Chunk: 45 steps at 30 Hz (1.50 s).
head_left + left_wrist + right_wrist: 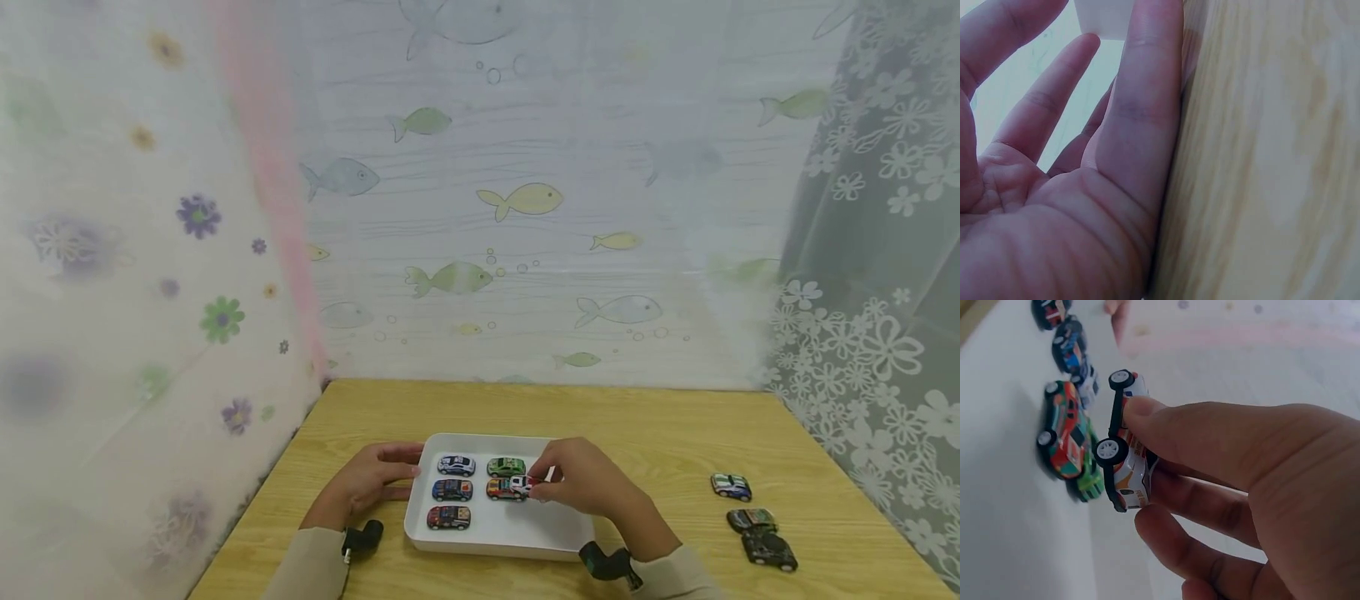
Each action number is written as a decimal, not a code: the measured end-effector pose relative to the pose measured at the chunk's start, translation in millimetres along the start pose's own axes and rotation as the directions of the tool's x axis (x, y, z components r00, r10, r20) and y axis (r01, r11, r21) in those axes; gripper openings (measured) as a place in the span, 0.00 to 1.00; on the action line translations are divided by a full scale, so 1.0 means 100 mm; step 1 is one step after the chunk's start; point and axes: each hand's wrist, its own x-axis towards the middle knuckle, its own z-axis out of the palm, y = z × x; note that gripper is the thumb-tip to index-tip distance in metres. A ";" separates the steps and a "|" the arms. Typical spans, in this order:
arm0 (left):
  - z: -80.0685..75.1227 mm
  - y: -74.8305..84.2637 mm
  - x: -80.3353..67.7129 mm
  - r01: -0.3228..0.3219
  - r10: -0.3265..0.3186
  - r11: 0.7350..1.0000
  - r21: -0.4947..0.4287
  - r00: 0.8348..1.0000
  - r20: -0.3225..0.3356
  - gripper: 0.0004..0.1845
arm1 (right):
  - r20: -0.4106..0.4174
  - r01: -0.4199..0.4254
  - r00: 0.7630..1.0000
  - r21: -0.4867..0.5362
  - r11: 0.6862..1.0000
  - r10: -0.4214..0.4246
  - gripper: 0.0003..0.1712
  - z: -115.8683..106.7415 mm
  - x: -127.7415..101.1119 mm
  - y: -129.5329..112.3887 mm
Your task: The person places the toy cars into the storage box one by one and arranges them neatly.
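Between thumb and fingers, my right hand (588, 477) pinches a white toy car (1132, 447) with orange and red markings, held above the tray. In the head view it overlaps the orange-red toy car (502, 490). Behind that one sits a green toy car (506, 467). The left column in the white tray (480, 543) has a white-and-blue car (456, 465), a blue car (452, 490) and a dark red car (448, 517). My left hand (367, 482) rests on its side on the table at the tray's left edge, its fingers extended and slightly spread.
On the wooden table (660, 425), to the right of the tray, stand a white, green and blue toy car (731, 486), a dark green car (742, 520) and a black car (769, 550) close against it. Patterned curtains (525, 275) hang around the table's back and sides.
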 end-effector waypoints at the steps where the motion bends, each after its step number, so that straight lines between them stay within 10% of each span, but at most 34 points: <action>1: 0.01 0.00 -0.01 0.000 0.000 1.000 0.001 1.000 -0.001 0.31 | -0.004 -0.010 1.000 0.002 1.000 0.010 0.06 0.02 0.00 -0.01; 45: 0.08 -0.05 -0.08 -0.005 0.005 1.000 0.001 1.000 -0.016 0.31 | 0.067 -0.049 0.997 0.041 0.998 0.046 0.03 0.41 0.00 -0.11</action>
